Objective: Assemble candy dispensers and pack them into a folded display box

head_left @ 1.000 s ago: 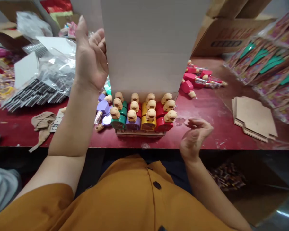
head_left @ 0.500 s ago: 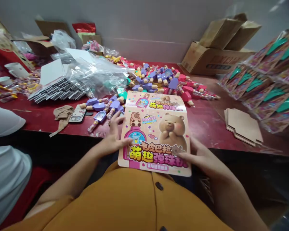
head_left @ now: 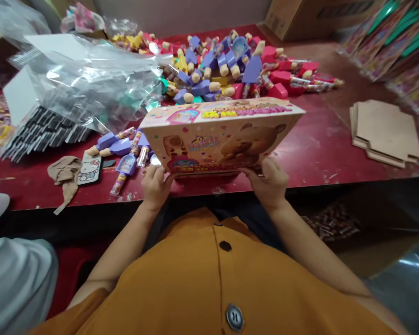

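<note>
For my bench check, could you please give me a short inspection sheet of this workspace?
Surface: red table, scuffed.
Job's things: printed box, tilted, held up; purple and red toys heaped behind it.
Clutter: plastic bag; beige cloth.
Hands: left hand and right hand grip the box's near edge.
Cables: nothing seen.
Surroundings: cardboard carton; another person's grey sleeve.

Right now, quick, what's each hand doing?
Left hand: closed, holding the near edge of the printed cardboard box.
Right hand: closed, holding the same edge of that box.
</note>
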`<action>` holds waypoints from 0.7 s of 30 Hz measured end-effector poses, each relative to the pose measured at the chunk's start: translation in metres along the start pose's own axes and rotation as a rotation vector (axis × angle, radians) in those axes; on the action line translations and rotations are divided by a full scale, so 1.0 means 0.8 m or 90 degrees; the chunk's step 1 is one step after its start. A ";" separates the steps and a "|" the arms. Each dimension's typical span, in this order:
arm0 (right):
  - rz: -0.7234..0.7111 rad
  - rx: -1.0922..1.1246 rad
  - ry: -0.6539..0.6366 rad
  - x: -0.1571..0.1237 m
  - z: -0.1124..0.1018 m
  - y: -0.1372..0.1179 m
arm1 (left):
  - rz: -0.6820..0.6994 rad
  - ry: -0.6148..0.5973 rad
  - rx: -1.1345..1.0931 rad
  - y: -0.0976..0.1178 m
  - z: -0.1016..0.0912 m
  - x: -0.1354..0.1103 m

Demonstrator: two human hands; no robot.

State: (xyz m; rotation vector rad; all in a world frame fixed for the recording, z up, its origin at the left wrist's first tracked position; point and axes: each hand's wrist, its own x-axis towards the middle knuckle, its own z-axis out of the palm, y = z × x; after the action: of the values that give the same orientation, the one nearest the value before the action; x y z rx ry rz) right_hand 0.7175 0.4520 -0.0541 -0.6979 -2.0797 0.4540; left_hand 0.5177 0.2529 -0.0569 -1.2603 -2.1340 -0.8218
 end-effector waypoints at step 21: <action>-0.111 0.015 -0.138 0.038 -0.002 0.022 | -0.073 -0.136 -0.208 -0.027 0.017 0.015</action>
State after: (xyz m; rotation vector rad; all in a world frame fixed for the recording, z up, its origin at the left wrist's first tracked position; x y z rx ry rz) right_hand 0.7104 0.4851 -0.0438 -0.4655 -2.3115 0.4712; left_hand 0.4912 0.2614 -0.0630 -1.4538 -2.3252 -1.1697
